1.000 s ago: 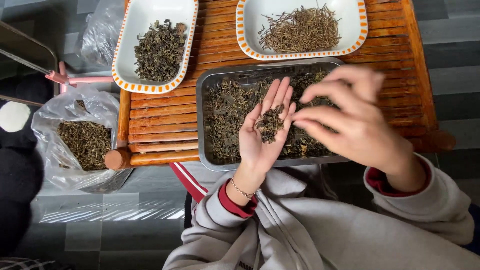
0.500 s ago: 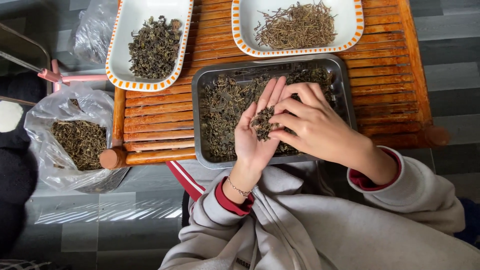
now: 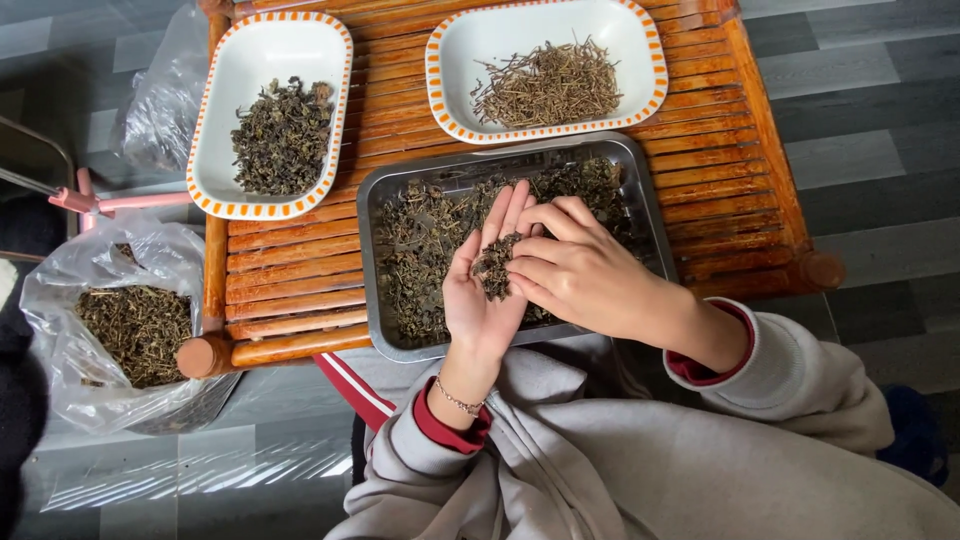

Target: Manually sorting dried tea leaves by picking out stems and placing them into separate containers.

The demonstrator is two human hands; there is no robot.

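Left hand (image 3: 482,290) lies open, cupping one leaf pile (image 3: 495,266); right hand (image 3: 580,272) pinches into it; two dishes (image 3: 205,150) at twelve o'clock.

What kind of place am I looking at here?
Probably a small home or workshop spot for hand-sorting dried leaves: a slatted wooden table, a metal tray of leaves, and a plastic bag on tiled floor.

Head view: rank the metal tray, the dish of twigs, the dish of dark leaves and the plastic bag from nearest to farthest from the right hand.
From the right hand:
1. Metal tray, directly beneath the hand.
2. Dish of twigs, beyond the tray at the table's far edge.
3. Dish of dark leaves, far-left on the table.
4. Plastic bag, off the table, on the left.
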